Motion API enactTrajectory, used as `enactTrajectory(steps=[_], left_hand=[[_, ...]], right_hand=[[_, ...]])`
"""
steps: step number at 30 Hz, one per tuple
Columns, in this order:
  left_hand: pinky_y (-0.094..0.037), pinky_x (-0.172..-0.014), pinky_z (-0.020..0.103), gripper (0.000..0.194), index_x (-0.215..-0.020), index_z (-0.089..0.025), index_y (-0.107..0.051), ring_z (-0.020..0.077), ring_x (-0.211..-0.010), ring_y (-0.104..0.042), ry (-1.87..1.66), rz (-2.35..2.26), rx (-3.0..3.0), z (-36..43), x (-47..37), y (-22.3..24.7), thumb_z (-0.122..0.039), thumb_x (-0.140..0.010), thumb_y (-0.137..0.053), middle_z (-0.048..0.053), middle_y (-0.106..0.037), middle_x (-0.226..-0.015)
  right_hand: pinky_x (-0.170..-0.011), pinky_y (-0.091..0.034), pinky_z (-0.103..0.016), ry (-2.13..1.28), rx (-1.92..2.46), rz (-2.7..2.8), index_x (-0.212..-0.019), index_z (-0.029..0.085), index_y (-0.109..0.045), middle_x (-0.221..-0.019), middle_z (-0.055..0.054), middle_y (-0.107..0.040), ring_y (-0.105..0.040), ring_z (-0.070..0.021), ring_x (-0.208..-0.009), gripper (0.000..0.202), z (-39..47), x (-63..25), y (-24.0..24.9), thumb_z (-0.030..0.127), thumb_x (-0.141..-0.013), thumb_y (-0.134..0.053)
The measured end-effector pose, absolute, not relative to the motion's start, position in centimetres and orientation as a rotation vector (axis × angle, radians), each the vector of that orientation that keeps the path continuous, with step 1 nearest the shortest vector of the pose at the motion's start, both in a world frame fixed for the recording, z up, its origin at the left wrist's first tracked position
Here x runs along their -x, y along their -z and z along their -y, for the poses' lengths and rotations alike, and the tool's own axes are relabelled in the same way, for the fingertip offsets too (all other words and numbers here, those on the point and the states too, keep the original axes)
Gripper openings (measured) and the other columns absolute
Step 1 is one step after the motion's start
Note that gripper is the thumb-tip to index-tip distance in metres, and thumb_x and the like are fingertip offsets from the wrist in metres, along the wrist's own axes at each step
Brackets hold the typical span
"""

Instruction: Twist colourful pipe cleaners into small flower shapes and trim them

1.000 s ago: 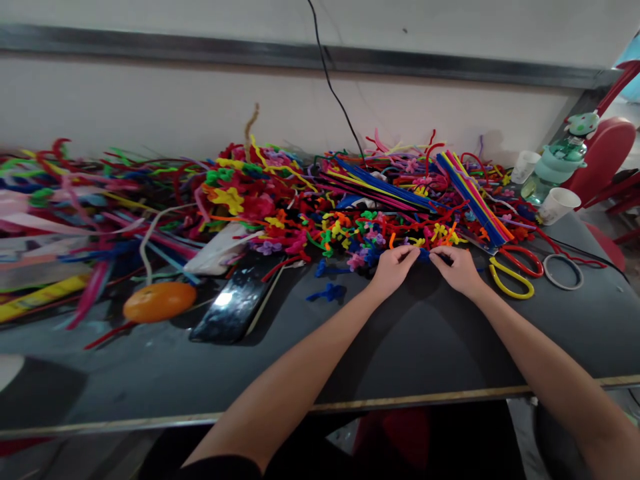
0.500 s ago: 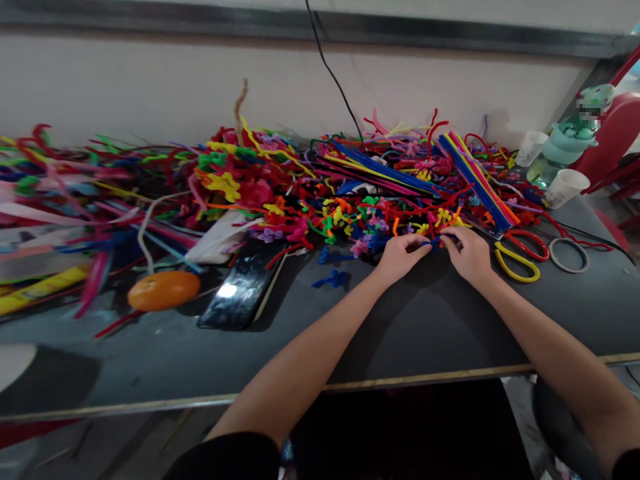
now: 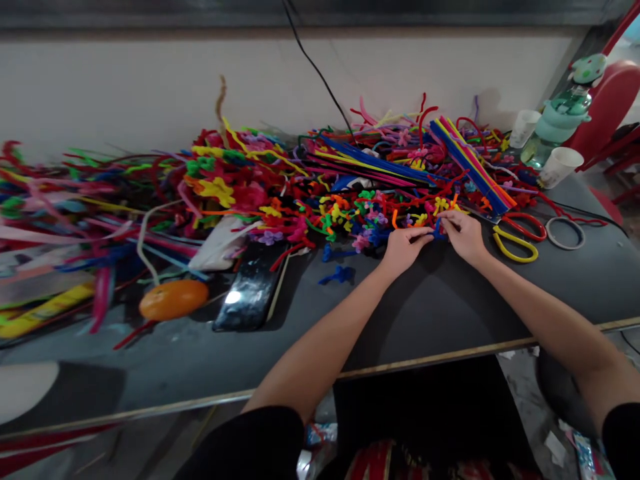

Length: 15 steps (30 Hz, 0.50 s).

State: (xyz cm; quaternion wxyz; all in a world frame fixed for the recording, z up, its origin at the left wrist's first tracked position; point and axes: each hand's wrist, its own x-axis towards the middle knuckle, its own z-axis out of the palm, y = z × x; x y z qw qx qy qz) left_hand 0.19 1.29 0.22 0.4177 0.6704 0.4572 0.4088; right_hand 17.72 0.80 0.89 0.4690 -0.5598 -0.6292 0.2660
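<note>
Between my fingertips is a short blue pipe cleaner (image 3: 437, 229), bent into a small shape. My left hand (image 3: 403, 252) pinches its left side, thumb and forefinger closed. My right hand (image 3: 465, 235) grips its other side with the fingertips, a bit higher. A finished-looking blue pipe cleaner flower (image 3: 340, 274) lies on the table to the left of my left hand. Just beyond both hands spreads a cluster of small coloured pipe cleaner flowers (image 3: 367, 215).
Scissors (image 3: 520, 243) with red and yellow handles and a grey ring (image 3: 565, 233) lie at right. Paper cups (image 3: 561, 167) and a green bottle (image 3: 555, 127) stand behind them. Leftward are a phone (image 3: 250, 293) and an orange (image 3: 173, 300). A pipe cleaner bundle (image 3: 473, 167) tops the heap.
The view has shifted slightly. My right hand has lifted a little relative to the left, and part of the blue pipe cleaner now stands up between the fingers.
</note>
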Motion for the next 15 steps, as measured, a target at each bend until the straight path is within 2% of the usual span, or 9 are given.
enactTrajectory(steps=[5,10,15], left_hand=[[-0.057,-0.097,0.037,0.014,-0.092,-0.019,-0.081,0.0225,-0.097,-0.076,-1.061,-1.092,-1.764,-1.2,-0.29,-0.62,-0.014,-0.082,-0.074,0.004,-0.081,-0.099],[-0.06,-0.085,0.032,0.01,-0.09,-0.015,-0.076,0.0199,-0.087,-0.075,-1.134,-1.121,-1.738,-0.97,-0.34,-0.72,-0.02,-0.081,-0.074,0.006,-0.08,-0.092],[-0.061,-0.08,0.03,0.009,-0.084,-0.016,-0.073,0.0178,-0.08,-0.074,-1.276,-1.112,-1.641,-1.33,-0.46,-0.12,-0.022,-0.077,-0.075,0.005,-0.079,-0.085]], right_hand=[[-0.068,-0.056,-0.028,-0.781,1.292,1.586,-0.09,0.017,-0.072,-0.081,-0.006,-0.075,-0.069,-0.0152,-0.069,0.02,-1.21,-17.69,-0.9,0.034,-0.088,-0.063],[-0.063,-0.053,-0.027,-0.86,1.19,1.611,-0.088,0.017,-0.076,-0.081,-0.006,-0.074,-0.067,-0.0159,-0.071,0.027,-1.05,-17.72,-0.91,0.041,-0.085,-0.064],[-0.055,-0.05,-0.027,-0.978,1.096,1.553,-0.09,0.018,-0.077,-0.07,-0.003,-0.07,-0.061,-0.0134,-0.058,0.033,-1.33,-17.82,-0.25,0.048,-0.082,-0.066]])
